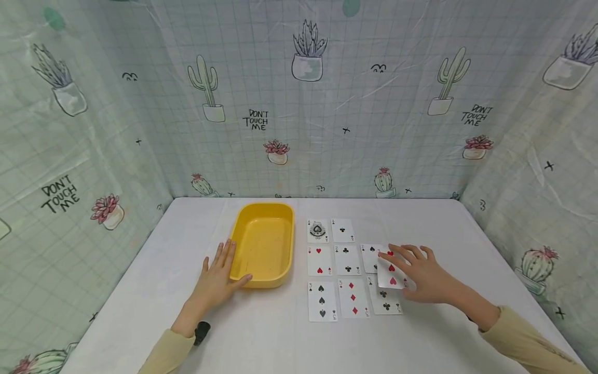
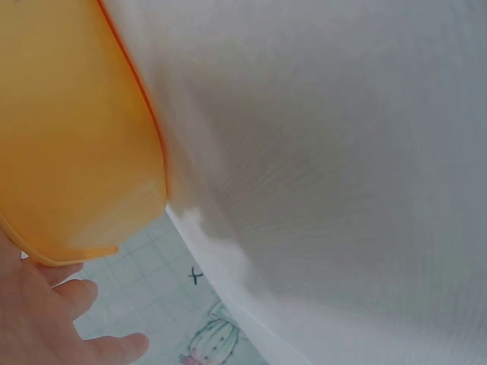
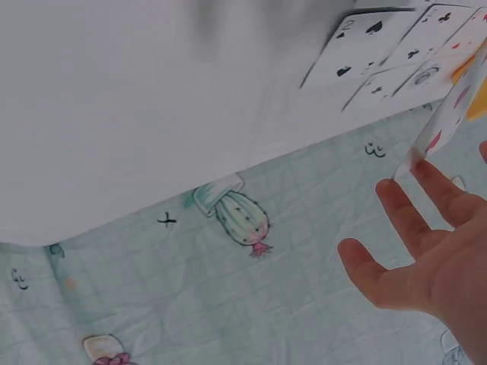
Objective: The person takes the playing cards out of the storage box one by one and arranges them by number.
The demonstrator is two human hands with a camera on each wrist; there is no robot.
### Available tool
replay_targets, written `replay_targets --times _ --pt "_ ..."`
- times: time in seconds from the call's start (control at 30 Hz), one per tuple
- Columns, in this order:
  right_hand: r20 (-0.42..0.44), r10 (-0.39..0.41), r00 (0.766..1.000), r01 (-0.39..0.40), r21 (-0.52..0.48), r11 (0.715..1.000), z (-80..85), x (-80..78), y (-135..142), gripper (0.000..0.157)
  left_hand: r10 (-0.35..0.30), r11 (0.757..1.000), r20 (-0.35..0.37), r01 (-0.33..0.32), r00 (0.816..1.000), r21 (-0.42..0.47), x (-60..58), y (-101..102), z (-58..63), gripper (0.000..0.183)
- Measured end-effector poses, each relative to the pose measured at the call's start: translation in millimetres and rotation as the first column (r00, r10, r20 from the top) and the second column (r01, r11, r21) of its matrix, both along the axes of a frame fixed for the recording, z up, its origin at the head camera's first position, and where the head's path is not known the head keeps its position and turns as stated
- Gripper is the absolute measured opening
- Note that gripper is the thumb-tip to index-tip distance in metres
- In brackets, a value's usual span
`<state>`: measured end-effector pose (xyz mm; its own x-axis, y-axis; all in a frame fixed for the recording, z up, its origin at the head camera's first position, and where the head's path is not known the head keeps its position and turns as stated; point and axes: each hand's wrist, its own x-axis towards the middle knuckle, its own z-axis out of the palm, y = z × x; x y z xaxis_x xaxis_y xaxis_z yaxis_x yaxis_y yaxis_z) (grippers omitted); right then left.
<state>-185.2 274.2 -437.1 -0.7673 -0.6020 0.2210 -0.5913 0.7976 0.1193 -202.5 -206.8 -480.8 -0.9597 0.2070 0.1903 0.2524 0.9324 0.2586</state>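
Note:
A three of hearts is pinched by my right hand, tilted above the two of spades and three of clubs, partly covering both. The right wrist view shows that card edge-on at the fingertips; the thumb is not visible there. With fingers spread, my left hand touches the near left side of a yellow plastic tray. In the left wrist view, its fingers lie along the tray's rim.
Left of the held card lie the two of clubs, two of hearts, three of diamonds and three of spades. Behind them are the ace of spades and ace of clubs. A patterned curtain surrounds the white table.

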Motion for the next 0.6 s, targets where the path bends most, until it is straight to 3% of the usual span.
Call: replay_targets --times 0.23,0.6 --pt "0.025 -0.019 1.0 0.019 -0.011 1.0 -5.2 4.9 25.2 0.085 0.005 1.0 0.006 -0.005 1.0 0.008 0.4 -0.4 0.6 0.096" --pt "0.135 -0.095 0.986 0.096 -0.003 0.995 -15.2 9.4 45.7 0.092 0.005 1.0 -0.003 -0.005 1.0 0.002 1.8 0.0 0.9 0.097"
